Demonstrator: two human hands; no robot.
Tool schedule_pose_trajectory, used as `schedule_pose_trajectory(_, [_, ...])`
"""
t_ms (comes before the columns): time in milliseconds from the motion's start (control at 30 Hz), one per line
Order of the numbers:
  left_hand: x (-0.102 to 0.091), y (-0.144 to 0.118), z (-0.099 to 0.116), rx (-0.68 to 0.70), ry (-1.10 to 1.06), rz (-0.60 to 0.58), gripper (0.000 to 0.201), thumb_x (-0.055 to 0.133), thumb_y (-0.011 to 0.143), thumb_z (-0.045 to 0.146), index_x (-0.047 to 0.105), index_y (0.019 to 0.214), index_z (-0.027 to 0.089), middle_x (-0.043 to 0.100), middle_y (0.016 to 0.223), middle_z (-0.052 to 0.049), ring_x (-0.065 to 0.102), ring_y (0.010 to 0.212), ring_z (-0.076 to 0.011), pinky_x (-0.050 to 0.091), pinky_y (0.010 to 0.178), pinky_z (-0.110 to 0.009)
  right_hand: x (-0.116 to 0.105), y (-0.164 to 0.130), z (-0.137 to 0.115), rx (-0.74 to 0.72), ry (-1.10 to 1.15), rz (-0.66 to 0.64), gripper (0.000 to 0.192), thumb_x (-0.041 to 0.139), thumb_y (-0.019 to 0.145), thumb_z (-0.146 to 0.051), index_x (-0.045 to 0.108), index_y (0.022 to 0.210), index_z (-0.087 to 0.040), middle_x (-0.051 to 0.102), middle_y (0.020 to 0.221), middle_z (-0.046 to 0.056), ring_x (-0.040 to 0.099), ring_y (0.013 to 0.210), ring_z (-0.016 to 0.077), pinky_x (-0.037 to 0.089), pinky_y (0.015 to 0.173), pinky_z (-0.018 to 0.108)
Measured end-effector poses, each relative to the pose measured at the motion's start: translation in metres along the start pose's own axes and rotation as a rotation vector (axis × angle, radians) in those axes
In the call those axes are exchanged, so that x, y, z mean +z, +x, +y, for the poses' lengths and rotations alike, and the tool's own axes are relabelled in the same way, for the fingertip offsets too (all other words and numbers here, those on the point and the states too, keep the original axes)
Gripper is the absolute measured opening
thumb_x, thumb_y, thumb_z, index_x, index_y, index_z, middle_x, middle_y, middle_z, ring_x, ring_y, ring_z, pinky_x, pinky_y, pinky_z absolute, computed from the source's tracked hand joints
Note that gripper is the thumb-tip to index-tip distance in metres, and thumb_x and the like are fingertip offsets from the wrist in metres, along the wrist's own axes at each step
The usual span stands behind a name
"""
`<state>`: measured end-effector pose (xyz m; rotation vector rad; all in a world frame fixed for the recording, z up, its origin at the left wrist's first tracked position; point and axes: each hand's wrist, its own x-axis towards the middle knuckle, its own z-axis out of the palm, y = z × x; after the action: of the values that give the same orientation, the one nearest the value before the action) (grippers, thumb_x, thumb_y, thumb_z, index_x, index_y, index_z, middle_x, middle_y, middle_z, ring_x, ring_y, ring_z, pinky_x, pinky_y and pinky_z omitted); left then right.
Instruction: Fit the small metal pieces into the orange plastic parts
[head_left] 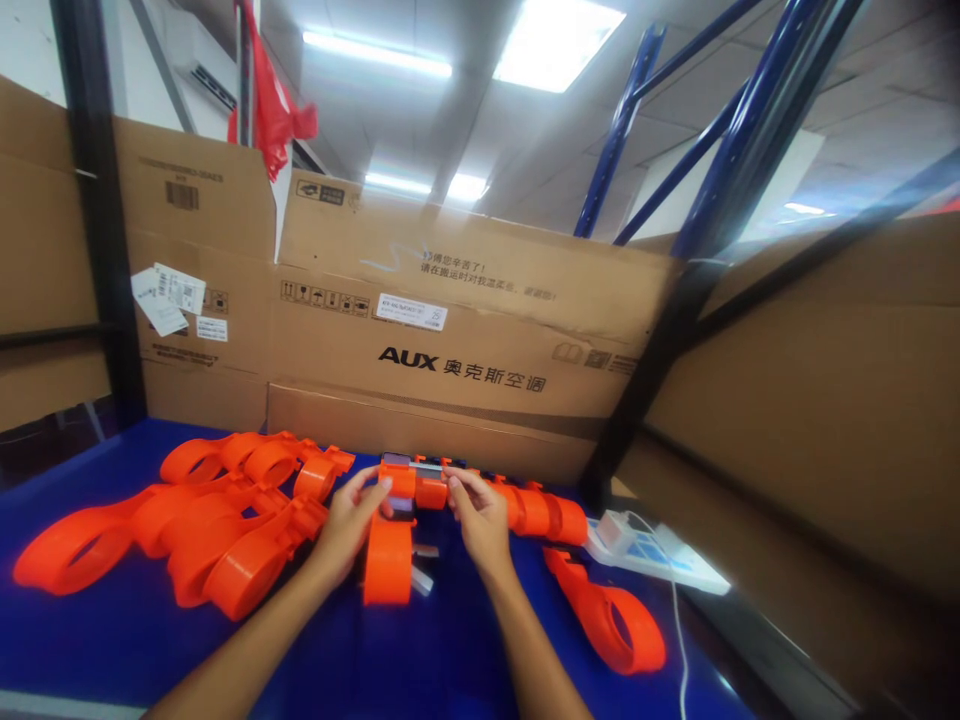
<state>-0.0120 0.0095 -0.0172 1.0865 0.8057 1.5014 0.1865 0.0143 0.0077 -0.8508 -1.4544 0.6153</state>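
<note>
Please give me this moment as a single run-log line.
left hand: grips orange strap part | right hand: grips same part | orange strap pile: left on blue table | power strip: right

We see glossy smooth orange plastic parts (225, 520) at 9 o'clock, matt blue table cover (420, 660), matt brown corrugated cardboard boxes (465, 330) at 12, painted blue metal rack beams (720, 130) at 1.

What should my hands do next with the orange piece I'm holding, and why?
Probably press the small orange piece down firmly. Both the left hand and the right hand pinch it from either side, and it sits at the top of an orange strap on the blue table, seemingly not fully seated.
</note>
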Motion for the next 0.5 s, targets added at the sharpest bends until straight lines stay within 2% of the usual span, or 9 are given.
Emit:
schedule_pose_trajectory(67, [-0.0005, -0.0004, 0.0003, 0.003, 0.021, -0.023, 0.061, 0.072, 0.076, 0.057, 0.066, 0.120, 0.015, 0.064, 0.065, 0.000, 0.055, 0.056, -0.0148, 0.040, 0.055, -0.024, 0.0015, -0.0006, -0.0014, -0.009, -0.009, 0.018, 0.034, 0.065, 0.087, -0.049, 0.074, 0.105, -0.021, 0.068, 0.077, 0.006, 0.062, 0.069, 0.0200, 0.050, 0.056, 0.030])
schedule_pose_trajectory(233, [-0.0002, -0.0013, 0.0020, 0.036, 0.113, -0.031, 0.063, 0.073, 0.075, 0.055, 0.067, 0.121, 0.013, 0.066, 0.064, -0.002, 0.055, 0.057, -0.0160, 0.040, 0.056, -0.025, 0.0041, -0.0015, -0.0026, -0.097, -0.063, -0.043, 0.024, 0.065, 0.089, -0.042, 0.076, 0.099, -0.023, 0.072, 0.095, 0.008, 0.066, 0.089, 0.0233, 0.053, 0.079, 0.037])
schedule_pose_trajectory(500, [0.0015, -0.0043, 0.0027, 0.019, 0.185, -0.089, 0.064, 0.072, 0.077, 0.054, 0.065, 0.125, 0.012, 0.065, 0.062, -0.002, 0.056, 0.056, -0.0161, 0.040, 0.057, -0.026, 0.0061, -0.0041, -0.0035, -0.122, -0.106, -0.166, 0.022, 0.064, 0.092, -0.039, 0.076, 0.102, -0.024, 0.072, 0.101, 0.009, 0.067, 0.095, 0.0234, 0.054, 0.083, 0.037])
